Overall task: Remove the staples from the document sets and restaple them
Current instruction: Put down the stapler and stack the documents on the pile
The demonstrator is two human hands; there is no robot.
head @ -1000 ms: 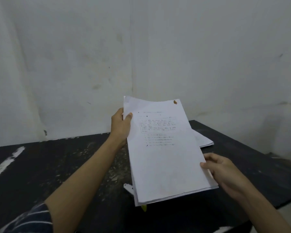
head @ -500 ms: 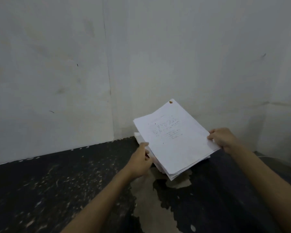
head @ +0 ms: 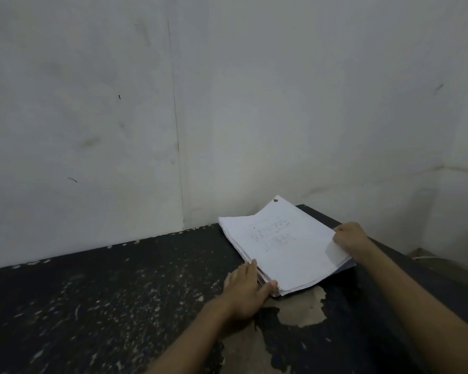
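A stack of white document sets [head: 281, 247] lies on the dark table near the wall, the top sheet printed with a small block of text and a brown mark at its far corner. My left hand [head: 246, 290] lies flat against the stack's near-left edge, fingers straight and thumb under the near corner. My right hand [head: 350, 237] holds the stack's right edge, where a sheet corner curls up under its fingers. No stapler or staple remover is visible.
The black table [head: 119, 306] has a worn, scratched top with a pale patch of peeled paint [head: 303, 309] just in front of the stack. A white wall [head: 227, 103] stands close behind. The table's right edge [head: 430, 271] drops to the floor.
The document stack, held up in the air in both hands a second ago, has come down onto the table at the far right. My left hand has shifted from gripping to lying flat against its edge.
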